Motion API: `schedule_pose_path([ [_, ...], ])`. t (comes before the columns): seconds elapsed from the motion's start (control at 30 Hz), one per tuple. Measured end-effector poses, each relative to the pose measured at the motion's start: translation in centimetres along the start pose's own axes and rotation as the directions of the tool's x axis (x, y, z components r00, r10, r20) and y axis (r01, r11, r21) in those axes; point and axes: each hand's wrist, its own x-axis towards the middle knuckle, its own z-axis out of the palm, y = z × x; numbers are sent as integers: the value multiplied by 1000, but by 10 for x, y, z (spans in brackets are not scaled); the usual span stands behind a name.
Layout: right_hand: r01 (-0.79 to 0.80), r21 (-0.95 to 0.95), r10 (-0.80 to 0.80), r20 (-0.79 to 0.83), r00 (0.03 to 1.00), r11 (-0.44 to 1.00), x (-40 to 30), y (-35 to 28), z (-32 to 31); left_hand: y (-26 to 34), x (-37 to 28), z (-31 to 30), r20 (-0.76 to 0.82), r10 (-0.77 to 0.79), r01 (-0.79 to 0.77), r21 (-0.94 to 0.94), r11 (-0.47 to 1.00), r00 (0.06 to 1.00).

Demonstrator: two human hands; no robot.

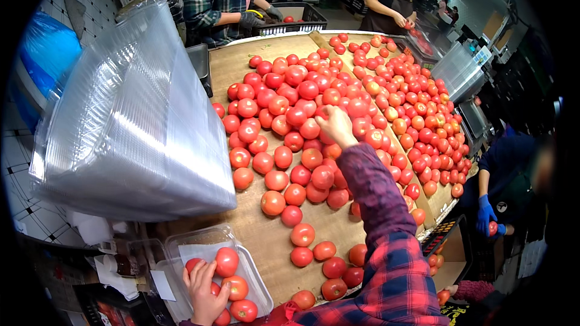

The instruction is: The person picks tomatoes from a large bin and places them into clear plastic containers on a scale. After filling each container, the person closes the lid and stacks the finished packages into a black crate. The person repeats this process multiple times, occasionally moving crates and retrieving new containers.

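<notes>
My left hand (205, 290) rests over several red tomatoes (237, 288) in a clear plastic tray (260, 280) at the bottom left. One small part of a tomato shows between its thumb and fingers; whether it grips that tomato is unclear. White sheets of paper lie in and beside the tray. My right hand (336, 127) reaches into the heap of tomatoes (294, 74) at the middle of the wooden table (253, 224). Its fingers curl around a red tomato (322, 111), mostly hidden by them.
A tall stack of clear plastic trays (149, 122) stands left of the heap. A wooden divider (410, 181) separates a second tomato heap (421, 113). Co-workers stand around the table, one with blue gloves (485, 215). A black crate (312, 13) is at the far edge.
</notes>
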Motion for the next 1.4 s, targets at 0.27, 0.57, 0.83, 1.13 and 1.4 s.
schedule_pose_path([
  [0.27,-161,-177,160,-21,987,971,51,-16,68,0,5,-5,9,30,-30,46,998,1000],
  [0.57,-19,-377,183,403,897,926,29,-57,20,3,4,-4,-10,20,-20,32,999,1000],
  [0.83,295,-249,-258,173,951,922,-93,-28,31,4,4,-3,-13,36,-35,32,999,999],
  [1.13,-13,-50,13,14,1000,999,-9,-10,9,0,6,-2,-12,11,-11,23,1000,1000],
  [1.4,-82,-401,57,-74,996,912,40,-18,82,-1,2,-2,-18,31,-31,4,1000,999],
])
